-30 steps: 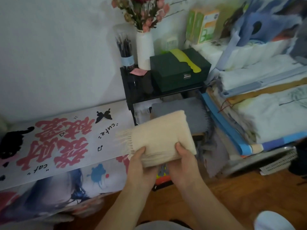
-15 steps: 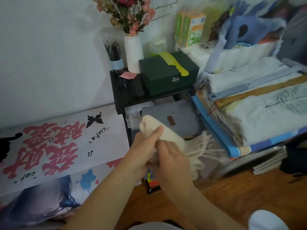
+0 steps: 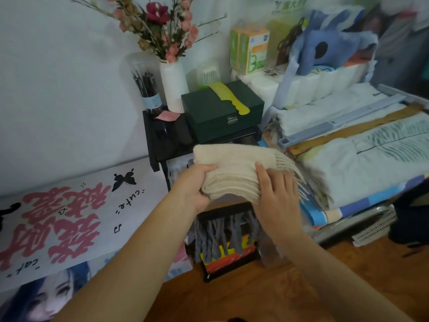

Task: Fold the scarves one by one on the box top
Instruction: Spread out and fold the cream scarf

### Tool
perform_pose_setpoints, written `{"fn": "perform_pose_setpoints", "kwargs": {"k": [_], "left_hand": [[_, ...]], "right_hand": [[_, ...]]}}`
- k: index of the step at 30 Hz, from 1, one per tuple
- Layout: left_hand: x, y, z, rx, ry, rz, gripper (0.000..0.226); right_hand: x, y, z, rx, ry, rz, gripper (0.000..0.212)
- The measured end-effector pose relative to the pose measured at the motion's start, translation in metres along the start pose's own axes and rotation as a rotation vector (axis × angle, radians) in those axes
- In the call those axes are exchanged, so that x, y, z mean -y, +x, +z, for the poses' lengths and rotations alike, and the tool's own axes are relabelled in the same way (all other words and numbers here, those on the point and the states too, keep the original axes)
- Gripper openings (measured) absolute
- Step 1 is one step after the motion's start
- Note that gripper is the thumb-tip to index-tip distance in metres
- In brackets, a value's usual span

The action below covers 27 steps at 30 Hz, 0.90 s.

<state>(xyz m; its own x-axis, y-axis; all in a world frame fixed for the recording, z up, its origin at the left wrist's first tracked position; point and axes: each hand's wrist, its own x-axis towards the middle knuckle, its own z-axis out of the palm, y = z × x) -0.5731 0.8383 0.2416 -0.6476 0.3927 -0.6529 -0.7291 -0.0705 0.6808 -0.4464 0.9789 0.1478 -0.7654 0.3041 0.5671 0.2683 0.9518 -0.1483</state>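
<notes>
My left hand (image 3: 193, 187) grips the near left edge of the folded cream scarf (image 3: 234, 169), thumb curled on top, while my right hand (image 3: 275, 194) lies flat on its fringed right end, fingers (image 3: 264, 177) straight and slightly spread, above the grey scarf's tassels (image 3: 222, 235).

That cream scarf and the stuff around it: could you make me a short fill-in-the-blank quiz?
1. The cream scarf is held by ____ hands.
2. The yellow comb lies on top of the dark ____ box.
3. The white vase holds ____.
4. The scarf's fringe lies nearest the ____ hand.

Missing words: two; green; flowers; right
</notes>
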Motion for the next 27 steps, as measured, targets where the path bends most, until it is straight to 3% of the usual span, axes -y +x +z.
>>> {"fn": "perform_pose_setpoints", "kwargs": {"k": [4,8,10,12,15,18,21,23,24,27], "left_hand": [[0.012,0.035,-0.002,-0.015,-0.013,-0.089,0.034],[0.023,0.065,-0.025,-0.068,0.058,-0.155,0.031],[0.024,0.079,-0.032,-0.115,0.038,-0.114,0.027],[0.026,0.101,-0.036,-0.180,0.067,0.074,0.033],[0.030,0.126,-0.037,-0.334,0.365,0.390,0.052],[0.033,0.140,-0.038,-0.490,0.571,0.553,0.055],[0.048,0.142,-0.033,-0.615,1.221,0.865,0.056],[0.057,0.146,-0.026,-0.457,1.650,1.068,0.063],[0.055,0.149,-0.022,-0.367,1.763,1.076,0.064],[0.042,0.160,-0.024,-0.264,1.871,0.806,0.068]], "right_hand": [[-0.035,0.037,0.009,0.103,-0.174,-0.148,0.053],[-0.048,0.055,0.035,0.217,-0.278,-0.469,0.037],[-0.047,0.062,0.045,0.217,-0.291,-0.518,0.035],[-0.045,0.072,0.056,0.184,-0.304,-0.440,0.040],[-0.040,0.079,0.085,0.247,-0.359,-0.396,0.051],[-0.031,0.069,0.108,0.438,-0.366,-0.368,0.051],[-0.031,0.069,0.111,0.556,-0.343,-0.348,0.042],[-0.030,0.073,0.109,0.593,-0.307,-0.322,0.040],[-0.030,0.076,0.108,0.628,-0.308,-0.295,0.040],[-0.028,0.085,0.098,0.775,-0.251,-0.197,0.057]]}}
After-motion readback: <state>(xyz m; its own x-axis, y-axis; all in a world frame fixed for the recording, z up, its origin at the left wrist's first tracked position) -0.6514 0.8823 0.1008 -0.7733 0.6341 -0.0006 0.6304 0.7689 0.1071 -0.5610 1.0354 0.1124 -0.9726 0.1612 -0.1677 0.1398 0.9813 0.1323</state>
